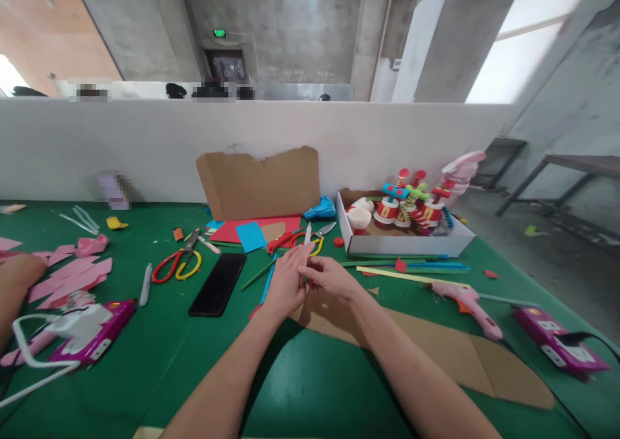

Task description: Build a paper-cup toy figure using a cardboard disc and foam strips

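Observation:
My left hand and my right hand meet above the table, both with closed fingers. A slim whitish pen-shaped object sticks up between the left fingers, its narrow end upward. My right thumb and fingers pinch close beside the left fingertips; what they hold is hidden. Under the hands lies a long strip of brown cardboard, running right. Scissors with red and yellow handles lie just beyond, partly covered by my left hand. Blue and green paper strips lie left of it.
A white box with decorated paper-cup figures stands back right. A pink glue gun and purple power strip lie right. Leftward are a black phone, more scissors and pink paper. Another person's arm enters at left.

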A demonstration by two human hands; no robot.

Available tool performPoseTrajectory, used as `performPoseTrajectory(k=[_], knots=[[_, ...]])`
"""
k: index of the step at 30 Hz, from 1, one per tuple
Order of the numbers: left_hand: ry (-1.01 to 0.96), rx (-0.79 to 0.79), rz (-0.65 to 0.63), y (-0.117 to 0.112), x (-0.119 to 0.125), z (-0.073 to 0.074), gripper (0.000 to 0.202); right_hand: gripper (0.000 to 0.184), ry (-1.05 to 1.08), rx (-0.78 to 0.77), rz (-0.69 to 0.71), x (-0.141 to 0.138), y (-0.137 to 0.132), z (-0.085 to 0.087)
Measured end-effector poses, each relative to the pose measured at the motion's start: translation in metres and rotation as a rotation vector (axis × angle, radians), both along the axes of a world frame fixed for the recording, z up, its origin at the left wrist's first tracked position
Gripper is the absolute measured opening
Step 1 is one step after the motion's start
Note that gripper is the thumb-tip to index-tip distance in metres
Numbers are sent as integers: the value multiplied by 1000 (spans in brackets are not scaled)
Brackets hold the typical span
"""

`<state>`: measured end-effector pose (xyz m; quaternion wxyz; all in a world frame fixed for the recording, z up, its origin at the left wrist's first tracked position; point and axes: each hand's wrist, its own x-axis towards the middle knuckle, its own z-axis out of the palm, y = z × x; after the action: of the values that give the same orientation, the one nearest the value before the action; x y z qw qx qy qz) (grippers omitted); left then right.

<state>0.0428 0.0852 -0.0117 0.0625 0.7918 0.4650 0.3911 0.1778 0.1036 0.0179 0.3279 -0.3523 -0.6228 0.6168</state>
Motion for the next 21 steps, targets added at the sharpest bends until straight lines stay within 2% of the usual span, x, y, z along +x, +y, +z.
performPoseTrajectory(k=[4, 6, 8, 10, 12, 16, 19, 21], knots=[[-16, -11, -68, 2, -2, 0, 71, 44, 63, -65, -15, 4, -2, -5], [-6, -22, -101, 3, -5, 1, 75, 34, -34, -45, -29, 10, 0, -5], [-19, -23, -80, 4, -10, 2, 79, 24, -288, 46, -101, 16, 5, -2], [-61, -23, -7, 6, -14, 2, 81, 16, -617, 159, -213, 22, 14, 0], [-100, -40, 57, 7, -18, 2, 80, 5, -858, 206, -275, 24, 25, 0], [-107, -84, 96, 8, -19, 0, 76, 29, -1101, 265, -336, 16, 46, -8], [-94, -81, 99, 8, -19, 0, 74, 33, -1202, 327, -358, 8, 51, -11], [-63, -79, 120, 8, -20, 3, 72, 35, -1233, 370, -366, 6, 45, -8]])
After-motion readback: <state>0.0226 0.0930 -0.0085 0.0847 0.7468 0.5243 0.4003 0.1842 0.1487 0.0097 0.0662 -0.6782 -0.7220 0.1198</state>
